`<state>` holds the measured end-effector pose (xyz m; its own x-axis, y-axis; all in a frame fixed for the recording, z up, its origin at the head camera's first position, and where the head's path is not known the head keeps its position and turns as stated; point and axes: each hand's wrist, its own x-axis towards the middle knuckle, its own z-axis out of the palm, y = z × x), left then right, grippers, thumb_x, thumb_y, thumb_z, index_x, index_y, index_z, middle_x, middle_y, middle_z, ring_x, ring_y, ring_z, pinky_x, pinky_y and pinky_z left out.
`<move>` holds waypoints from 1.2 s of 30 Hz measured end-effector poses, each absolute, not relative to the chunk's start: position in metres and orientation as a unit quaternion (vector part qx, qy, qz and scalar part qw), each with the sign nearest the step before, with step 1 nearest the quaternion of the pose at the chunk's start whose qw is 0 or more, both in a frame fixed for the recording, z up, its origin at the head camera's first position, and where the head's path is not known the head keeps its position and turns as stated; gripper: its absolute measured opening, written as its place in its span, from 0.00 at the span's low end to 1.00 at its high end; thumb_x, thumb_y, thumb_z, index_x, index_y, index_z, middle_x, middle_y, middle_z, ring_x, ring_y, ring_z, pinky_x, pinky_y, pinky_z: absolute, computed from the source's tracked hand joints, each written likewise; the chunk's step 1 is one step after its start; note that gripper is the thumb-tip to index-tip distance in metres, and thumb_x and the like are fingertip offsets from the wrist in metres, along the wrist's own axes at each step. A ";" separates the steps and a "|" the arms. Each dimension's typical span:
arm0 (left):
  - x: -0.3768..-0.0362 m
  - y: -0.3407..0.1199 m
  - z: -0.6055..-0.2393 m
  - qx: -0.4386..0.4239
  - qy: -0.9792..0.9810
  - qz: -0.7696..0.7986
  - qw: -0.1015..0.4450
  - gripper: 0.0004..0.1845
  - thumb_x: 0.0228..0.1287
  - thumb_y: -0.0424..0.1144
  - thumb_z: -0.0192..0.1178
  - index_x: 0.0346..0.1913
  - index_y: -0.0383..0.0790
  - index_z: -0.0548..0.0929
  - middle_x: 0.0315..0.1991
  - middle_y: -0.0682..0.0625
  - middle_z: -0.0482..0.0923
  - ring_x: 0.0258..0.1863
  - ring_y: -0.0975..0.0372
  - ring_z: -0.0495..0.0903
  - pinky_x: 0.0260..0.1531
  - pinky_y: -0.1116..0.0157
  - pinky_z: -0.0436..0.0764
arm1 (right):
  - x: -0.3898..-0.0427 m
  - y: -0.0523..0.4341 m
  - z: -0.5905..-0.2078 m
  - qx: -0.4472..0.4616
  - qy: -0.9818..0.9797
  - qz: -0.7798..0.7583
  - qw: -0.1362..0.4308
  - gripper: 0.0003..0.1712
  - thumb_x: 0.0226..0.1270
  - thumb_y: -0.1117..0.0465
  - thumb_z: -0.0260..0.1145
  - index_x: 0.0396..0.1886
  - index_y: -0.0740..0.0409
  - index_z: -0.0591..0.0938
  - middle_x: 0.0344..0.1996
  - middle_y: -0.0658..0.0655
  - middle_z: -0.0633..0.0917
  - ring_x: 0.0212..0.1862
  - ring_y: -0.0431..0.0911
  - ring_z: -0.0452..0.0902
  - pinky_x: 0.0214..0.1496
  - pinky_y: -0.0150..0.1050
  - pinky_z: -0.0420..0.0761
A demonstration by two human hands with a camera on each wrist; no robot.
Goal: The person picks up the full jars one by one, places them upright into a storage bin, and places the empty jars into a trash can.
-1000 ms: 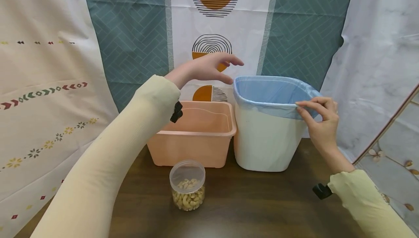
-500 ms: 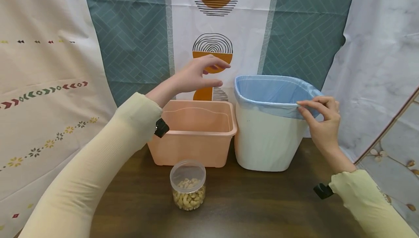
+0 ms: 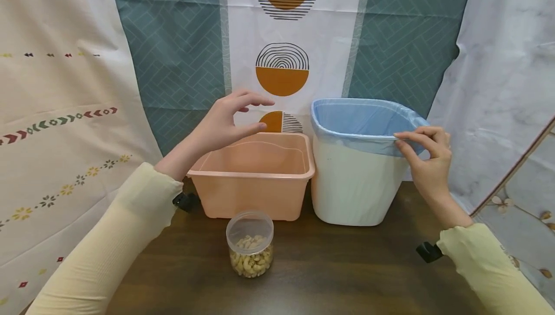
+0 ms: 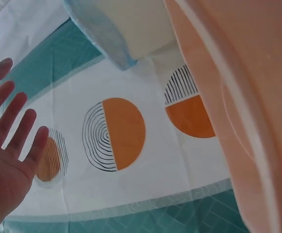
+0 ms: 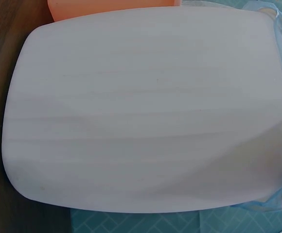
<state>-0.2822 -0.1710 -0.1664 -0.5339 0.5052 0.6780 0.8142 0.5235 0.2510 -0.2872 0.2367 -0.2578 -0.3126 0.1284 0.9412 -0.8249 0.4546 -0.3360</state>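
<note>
Dark wood table (image 3: 338, 267), patterned curtain backdrop (image 3: 173, 40)

Dark wooden desk (image 3: 347, 267); behind it, hung patterned cloths: teal herringbone panels (image 3: 173, 40), white strip with orange circles (image 3: 282, 69), marbled white sheet (image 3: 498, 64).

White bin (image 5: 146, 111) rim cut off in right wrist view, peach tub's (image 3: 256, 180) inside floor hidden.

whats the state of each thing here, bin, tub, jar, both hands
white bin: upright, lined with a blue bag
peach tub: upright, looks empty
nut jar: upright, lid on, partly full
right hand: fingers pinch the bag's edge at the bin rim
left hand: open above the tub, holds nothing
</note>
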 end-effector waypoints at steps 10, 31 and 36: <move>-0.280 -0.206 -0.225 -0.359 -0.806 -0.295 0.367 0.18 0.56 0.35 0.72 0.52 0.44 0.86 0.49 0.48 0.83 0.51 0.57 0.77 0.51 0.59 0.76 | -0.291 0.242 -0.262 0.241 -0.683 0.451 0.522 0.08 0.57 0.77 0.69 0.37 0.71 0.87 0.39 0.32 0.74 0.48 0.31 0.63 0.54 0.29 0.54; -0.265 -0.271 -0.294 -0.317 -0.849 -0.246 0.345 0.24 0.49 0.32 0.76 0.52 0.50 0.86 0.52 0.52 0.83 0.54 0.61 0.73 0.51 0.67 0.71 | -0.290 0.238 -0.260 0.247 -0.682 0.448 0.523 0.08 0.57 0.78 0.69 0.37 0.72 0.87 0.39 0.32 0.73 0.48 0.31 0.63 0.54 0.29 0.54; -0.266 -0.282 -0.306 -0.302 -0.848 -0.250 0.357 0.23 0.48 0.32 0.77 0.50 0.49 0.87 0.48 0.54 0.82 0.49 0.67 0.71 0.44 0.69 0.69 | -0.284 0.234 -0.256 0.250 -0.679 0.451 0.523 0.07 0.58 0.77 0.68 0.37 0.72 0.87 0.39 0.33 0.73 0.48 0.31 0.63 0.55 0.30 0.54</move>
